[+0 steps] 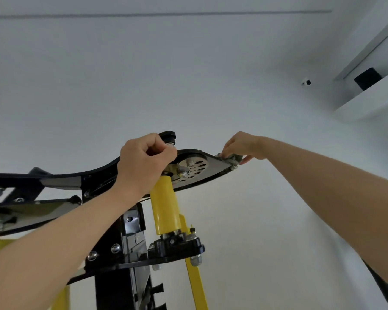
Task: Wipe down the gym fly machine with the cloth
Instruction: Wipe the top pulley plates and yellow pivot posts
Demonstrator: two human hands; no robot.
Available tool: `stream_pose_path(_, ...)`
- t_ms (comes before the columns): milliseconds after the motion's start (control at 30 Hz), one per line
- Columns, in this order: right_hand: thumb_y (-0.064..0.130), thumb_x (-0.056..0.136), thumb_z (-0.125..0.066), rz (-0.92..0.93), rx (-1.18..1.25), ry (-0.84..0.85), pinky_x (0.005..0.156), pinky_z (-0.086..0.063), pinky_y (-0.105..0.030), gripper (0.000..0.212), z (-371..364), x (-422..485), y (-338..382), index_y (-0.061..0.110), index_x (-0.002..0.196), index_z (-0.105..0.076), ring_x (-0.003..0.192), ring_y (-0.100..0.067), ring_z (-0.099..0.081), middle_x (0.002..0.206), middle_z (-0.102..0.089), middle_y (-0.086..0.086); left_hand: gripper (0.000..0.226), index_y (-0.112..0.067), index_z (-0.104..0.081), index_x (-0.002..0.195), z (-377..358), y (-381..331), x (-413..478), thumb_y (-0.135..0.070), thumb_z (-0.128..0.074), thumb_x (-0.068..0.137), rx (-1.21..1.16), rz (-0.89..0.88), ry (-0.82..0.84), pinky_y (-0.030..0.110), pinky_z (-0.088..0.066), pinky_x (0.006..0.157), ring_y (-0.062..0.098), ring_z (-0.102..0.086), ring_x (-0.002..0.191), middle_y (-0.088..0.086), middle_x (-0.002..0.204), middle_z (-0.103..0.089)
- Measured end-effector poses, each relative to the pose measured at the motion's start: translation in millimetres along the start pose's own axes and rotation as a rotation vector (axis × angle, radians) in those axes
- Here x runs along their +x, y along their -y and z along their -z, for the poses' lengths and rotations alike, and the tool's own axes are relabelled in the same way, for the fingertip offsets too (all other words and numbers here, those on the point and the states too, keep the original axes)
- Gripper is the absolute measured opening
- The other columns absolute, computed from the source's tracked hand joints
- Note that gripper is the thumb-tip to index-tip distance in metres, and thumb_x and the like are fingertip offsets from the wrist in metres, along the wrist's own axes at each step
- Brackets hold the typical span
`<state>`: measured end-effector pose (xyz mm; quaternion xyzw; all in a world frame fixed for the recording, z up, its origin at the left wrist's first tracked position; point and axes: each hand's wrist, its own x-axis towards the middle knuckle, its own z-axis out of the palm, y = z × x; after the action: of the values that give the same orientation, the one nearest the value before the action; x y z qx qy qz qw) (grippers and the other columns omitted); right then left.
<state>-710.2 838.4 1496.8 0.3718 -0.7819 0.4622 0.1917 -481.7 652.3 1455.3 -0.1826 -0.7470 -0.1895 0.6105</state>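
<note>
I look up at the top of the black and yellow fly machine. Its black top plate (213, 167) carries a round silver disc with holes (194, 165) above a yellow pivot tube (166, 206). My left hand (143, 164) grips the plate's edge beside a black knob (169, 136). At the plate's right tip my right hand (242, 146) pinches a small grey cloth (233, 158) against the metal. Most of the cloth is hidden under my fingers.
A white wall fills the background. An air conditioner unit (372, 95) hangs at the upper right, with a small white camera (306, 82) beside it. The black frame post (114, 253) and a yellow bar (195, 283) run down below. A dark cable (381, 285) passes under my right arm.
</note>
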Motion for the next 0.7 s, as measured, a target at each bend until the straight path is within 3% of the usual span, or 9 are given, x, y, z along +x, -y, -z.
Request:
stream_pose_path(133, 0.021, 0.086, -0.075, 0.092, 0.117, 0.059, 0.077, -0.059, -0.030, 0.009, 3, -12, 8, 0.016, 0.092, -0.079, 0.095, -0.016, -0.065, 0.096, -0.073, 0.002, 0.022, -0.010, -0.066, 0.068, 3, 3, 1, -0.022, -0.077, 0.083, -0.058, 0.011, 0.056, 0.030, -0.042, 0.058, 0.011, -0.049, 0.057, 0.001, 0.061, -0.059)
stream_pose_path(233, 0.023, 0.090, -0.072, 0.214, 0.212, 0.125, 0.087, -0.059, -0.034, 0.011, 2, -30, 22, 0.017, 0.096, -0.079, 0.099, -0.015, -0.065, 0.101, -0.075, 0.000, 0.012, -0.010, -0.071, 0.074, 7, 4, 0, -0.011, -0.077, 0.084, -0.059, 0.006, 0.097, 0.012, -0.043, 0.055, 0.002, -0.055, 0.057, -0.006, 0.063, -0.065)
stream_pose_path(367, 0.021, 0.091, -0.072, 0.356, 0.304, 0.096, 0.100, -0.055, -0.045, 0.013, -7, -52, 43, 0.014, 0.102, -0.075, 0.096, -0.019, -0.068, 0.110, -0.073, -0.012, 0.012, -0.012, -0.072, 0.077, 7, 3, 0, -0.015, -0.083, 0.080, -0.025, -0.012, 0.087, 0.021, -0.051, 0.061, 0.012, -0.064, 0.065, 0.001, 0.072, -0.070)
stream_pose_path(500, 0.015, 0.095, -0.066, 0.506, 0.365, 0.117, 0.089, -0.060, -0.033, 0.021, -13, -64, 55, 0.020, 0.114, -0.074, 0.099, -0.022, -0.073, 0.106, -0.076, -0.008, 0.019, -0.015, -0.071, 0.076, 4, -1, -3, -0.022, -0.088, 0.074, 0.026, -0.029, 0.059, 0.038, -0.057, 0.066, 0.026, -0.068, 0.071, -0.001, 0.071, -0.070)
stream_pose_path(600, 0.014, 0.096, -0.064, 0.503, 0.322, 0.104, 0.091, -0.059, -0.033, 0.020, -14, -61, 47, 0.018, 0.112, -0.075, 0.102, -0.022, -0.072, 0.106, -0.077, -0.005, 0.025, -0.015, -0.068, 0.077, 4, -2, -5, -0.020, -0.091, 0.071, 0.062, -0.020, 0.064, 0.037, -0.059, 0.064, 0.017, -0.069, 0.069, -0.007, 0.072, -0.071)
stream_pose_path(700, 0.016, 0.095, -0.066, 0.419, 0.297, 0.067, 0.091, -0.057, -0.035, 0.016, -14, -52, 30, 0.016, 0.107, -0.077, 0.099, -0.019, -0.071, 0.105, -0.077, -0.005, 0.028, -0.014, -0.066, 0.079, 2, -2, -7, -0.020, -0.092, 0.069, 0.095, -0.012, 0.068, 0.025, -0.052, 0.062, 0.007, -0.066, 0.068, -0.010, 0.074, -0.071)
